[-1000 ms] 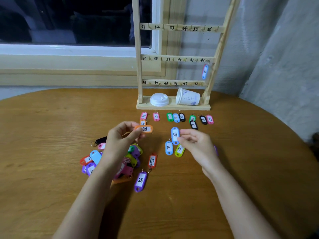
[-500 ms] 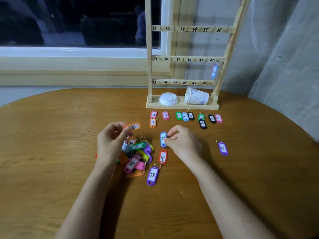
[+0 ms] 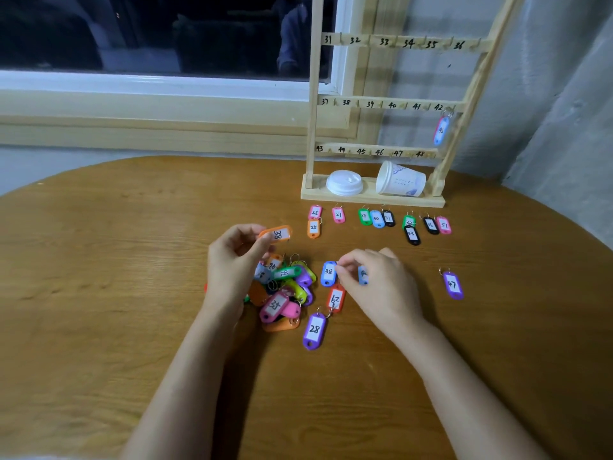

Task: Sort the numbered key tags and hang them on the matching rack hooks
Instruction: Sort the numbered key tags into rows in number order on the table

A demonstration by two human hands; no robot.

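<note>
Two 38 tags, one in each hand.
I see the left hand (image 3: 232,263) pinching the orange tag (image 3: 277,234) by its end, above the glossy plastic pile (image 3: 282,290). The right hand (image 3: 378,280) pinches the blue tag (image 3: 328,273) at its top, flat on the wood-grain table (image 3: 99,260). Both rounded oblongs, white paper labels; wooden rack (image 3: 311,127) beyond.

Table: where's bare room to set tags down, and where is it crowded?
Bare: the whole left side of the table, left of the left hand and pile; the gap between right hand and tag 47; the near edge below tag 28. Crowded: the pile, the row before the rack.
</note>
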